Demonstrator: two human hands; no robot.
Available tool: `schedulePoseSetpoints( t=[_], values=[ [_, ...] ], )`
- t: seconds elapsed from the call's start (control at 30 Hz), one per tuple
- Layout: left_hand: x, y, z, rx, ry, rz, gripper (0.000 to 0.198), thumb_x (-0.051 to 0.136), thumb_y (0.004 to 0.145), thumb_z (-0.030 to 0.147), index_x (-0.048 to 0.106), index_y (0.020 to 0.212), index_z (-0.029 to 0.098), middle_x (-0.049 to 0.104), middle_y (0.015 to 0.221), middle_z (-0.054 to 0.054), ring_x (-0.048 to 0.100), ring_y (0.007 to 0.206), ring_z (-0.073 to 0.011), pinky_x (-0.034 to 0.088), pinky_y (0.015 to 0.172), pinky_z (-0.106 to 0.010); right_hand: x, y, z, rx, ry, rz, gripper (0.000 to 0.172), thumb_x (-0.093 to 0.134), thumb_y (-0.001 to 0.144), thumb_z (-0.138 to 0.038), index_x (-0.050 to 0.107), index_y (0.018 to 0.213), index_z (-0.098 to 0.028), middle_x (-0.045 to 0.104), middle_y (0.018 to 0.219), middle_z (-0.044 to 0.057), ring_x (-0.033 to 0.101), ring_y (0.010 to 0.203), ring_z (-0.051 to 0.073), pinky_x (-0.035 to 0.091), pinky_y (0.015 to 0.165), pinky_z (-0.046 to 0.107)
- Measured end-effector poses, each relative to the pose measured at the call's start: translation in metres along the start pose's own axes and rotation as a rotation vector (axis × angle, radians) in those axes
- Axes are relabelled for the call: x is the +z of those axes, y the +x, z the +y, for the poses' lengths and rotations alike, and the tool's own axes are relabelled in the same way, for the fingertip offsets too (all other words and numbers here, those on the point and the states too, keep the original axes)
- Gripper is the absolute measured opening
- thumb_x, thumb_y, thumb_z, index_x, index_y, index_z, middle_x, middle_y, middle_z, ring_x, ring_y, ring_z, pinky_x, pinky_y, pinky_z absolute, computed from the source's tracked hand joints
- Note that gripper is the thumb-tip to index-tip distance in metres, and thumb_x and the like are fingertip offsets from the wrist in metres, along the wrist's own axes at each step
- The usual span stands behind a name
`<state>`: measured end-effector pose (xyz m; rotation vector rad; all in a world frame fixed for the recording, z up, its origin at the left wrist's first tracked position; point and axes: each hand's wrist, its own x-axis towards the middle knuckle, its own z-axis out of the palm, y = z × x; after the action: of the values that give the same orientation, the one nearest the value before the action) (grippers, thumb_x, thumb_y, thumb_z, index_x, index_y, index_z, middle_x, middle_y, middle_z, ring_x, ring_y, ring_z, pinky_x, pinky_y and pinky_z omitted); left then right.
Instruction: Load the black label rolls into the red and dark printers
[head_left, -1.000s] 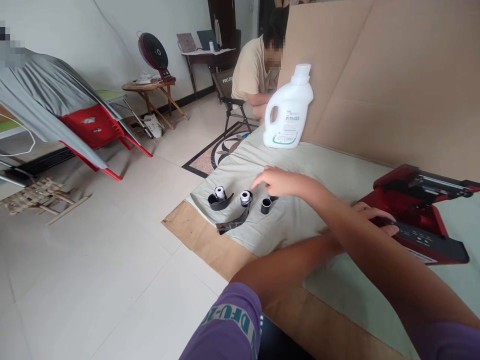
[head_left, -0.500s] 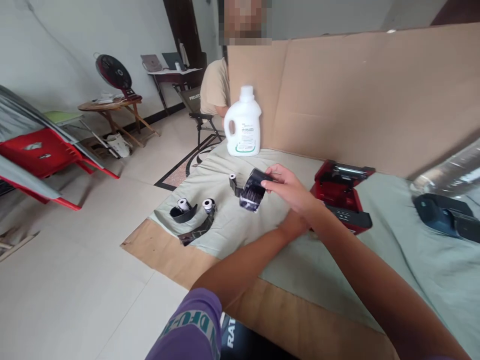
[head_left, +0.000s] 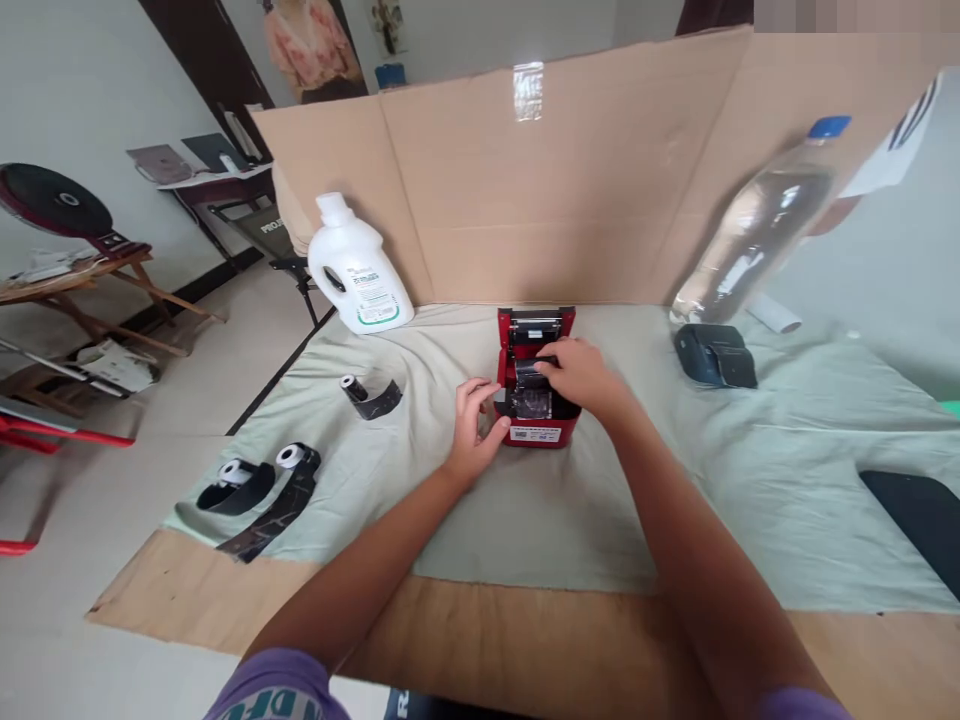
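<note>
A small red printer (head_left: 537, 430) with its lid up stands on the pale green cloth (head_left: 420, 480) in the middle. My right hand (head_left: 579, 372) is curled over a black roll (head_left: 529, 385) sitting in the printer's open bay. My left hand (head_left: 474, 420) grips the printer's left side, fingers bent against it. Three more rolls with loose black strips lie to the left: one (head_left: 367, 396) near the printer, two (head_left: 264, 482) close to the cloth's corner.
A white detergent jug (head_left: 358, 270) stands at the back left against a cardboard screen (head_left: 555, 190). A clear water bottle (head_left: 754, 225) leans at the right above a dark blue device (head_left: 714, 355). A black object (head_left: 919, 515) lies at the far right. Furniture stands on the floor at left.
My right hand picked a black roll up from the cloth and carried it right into the red printer. My left hand shifted to the printer's side. The view swung right.
</note>
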<state>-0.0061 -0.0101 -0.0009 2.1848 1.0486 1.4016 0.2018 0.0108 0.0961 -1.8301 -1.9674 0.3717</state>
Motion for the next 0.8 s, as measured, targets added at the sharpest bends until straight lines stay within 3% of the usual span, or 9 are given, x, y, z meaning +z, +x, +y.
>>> schedulePoseSetpoints(
  t=[0.13, 0.23, 0.37, 0.47, 0.57, 0.63, 0.8],
  values=[
    [0.004, -0.005, 0.01, 0.266, 0.284, -0.022, 0.033, 0.058, 0.091, 0.04, 0.065, 0.119, 0.025, 0.065, 0.129, -0.01, 0.05, 0.124, -0.0296, 0.036, 0.105, -0.048, 0.016, 0.004, -0.004, 0.047, -0.111, -0.042, 0.027, 0.052, 0.094, -0.023, 0.072, 0.111, -0.019, 0.069, 0.122, 0.014, 0.049, 0.121, 0.036, 0.035, 0.1, 0.053],
    [0.008, -0.008, 0.016, 0.296, 0.405, 0.003, 0.03, 0.064, 0.087, 0.031, 0.07, 0.117, 0.029, 0.072, 0.12, -0.006, 0.052, 0.121, -0.0305, 0.032, 0.104, -0.048, 0.016, 0.005, -0.003, 0.029, -0.115, -0.087, 0.021, 0.055, 0.092, -0.022, 0.073, 0.102, -0.021, 0.071, 0.117, 0.012, 0.047, 0.121, 0.036, 0.033, 0.1, 0.053],
    [0.01, -0.009, 0.017, 0.279, 0.469, -0.014, 0.031, 0.063, 0.086, 0.032, 0.072, 0.116, 0.029, 0.073, 0.12, -0.006, 0.055, 0.118, -0.0304, 0.034, 0.101, -0.047, -0.002, 0.007, 0.004, 0.038, -0.068, -0.066, 0.019, 0.061, 0.089, -0.036, 0.073, 0.09, -0.022, 0.07, 0.111, 0.011, 0.05, 0.115, 0.036, 0.033, 0.1, 0.055],
    [0.01, -0.009, 0.018, 0.278, 0.485, -0.019, 0.031, 0.063, 0.086, 0.032, 0.072, 0.115, 0.028, 0.073, 0.121, -0.006, 0.056, 0.117, -0.0303, 0.035, 0.101, -0.047, -0.013, 0.01, 0.015, 0.152, 0.081, 0.116, 0.025, 0.059, 0.089, -0.044, 0.069, 0.092, -0.021, 0.07, 0.104, 0.011, 0.055, 0.11, 0.035, 0.036, 0.1, 0.056],
    [0.011, -0.009, 0.018, 0.273, 0.46, -0.028, 0.032, 0.062, 0.087, 0.032, 0.072, 0.118, 0.029, 0.072, 0.122, -0.006, 0.055, 0.117, -0.0305, 0.034, 0.101, -0.048, -0.012, 0.016, 0.025, 0.108, 0.333, 0.344, 0.037, 0.063, 0.084, -0.042, 0.059, 0.114, -0.021, 0.065, 0.118, 0.012, 0.055, 0.115, 0.031, 0.042, 0.099, 0.05],
    [0.011, -0.009, 0.019, 0.266, 0.447, -0.034, 0.033, 0.062, 0.087, 0.031, 0.071, 0.119, 0.029, 0.072, 0.123, -0.006, 0.055, 0.118, -0.0308, 0.034, 0.102, -0.048, -0.008, 0.019, 0.028, 0.036, 0.53, 0.37, 0.04, 0.061, 0.084, -0.042, 0.054, 0.117, -0.021, 0.064, 0.121, 0.01, 0.057, 0.112, 0.026, 0.046, 0.096, 0.043],
    [0.011, -0.01, 0.02, 0.294, 0.451, -0.013, 0.033, 0.063, 0.086, 0.029, 0.072, 0.118, 0.029, 0.072, 0.122, -0.006, 0.056, 0.115, -0.0304, 0.035, 0.099, -0.047, 0.002, 0.009, 0.033, 0.091, 0.738, 0.346, 0.025, 0.05, 0.087, -0.046, 0.057, 0.088, -0.022, 0.065, 0.107, 0.006, 0.06, 0.103, 0.021, 0.048, 0.094, 0.038]
  ],
)
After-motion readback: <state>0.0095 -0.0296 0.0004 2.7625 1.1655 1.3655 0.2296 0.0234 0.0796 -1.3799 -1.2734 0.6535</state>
